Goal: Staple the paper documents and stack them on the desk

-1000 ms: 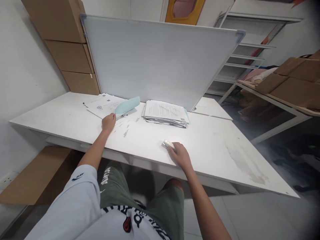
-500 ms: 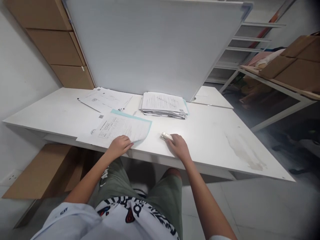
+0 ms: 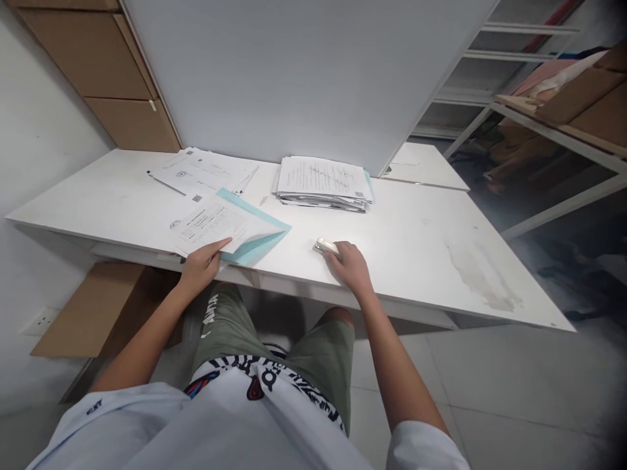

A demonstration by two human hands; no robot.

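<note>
My left hand (image 3: 202, 266) grips the near edge of a set of printed papers (image 3: 215, 225) backed by a light-blue sheet, at the front edge of the white table (image 3: 416, 261). My right hand (image 3: 349, 266) is closed over a small white stapler (image 3: 326, 247), which rests on the table right of the papers. A thick stack of printed papers (image 3: 323, 183) lies further back in the middle. More loose sheets (image 3: 200, 173) lie at the back left.
A large whiteboard (image 3: 304, 78) leans upright behind the table. Brown cardboard boxes (image 3: 112, 78) stand at the back left. Metal shelving (image 3: 494, 65) and a second table with cardboard are at the right. A flat cardboard sheet (image 3: 88, 313) lies under the table's left side.
My left hand pulled a blue-backed set of papers from the back-left pile to the table's front edge and shifted its grip to the left corner. The right hand stayed on the stapler.
</note>
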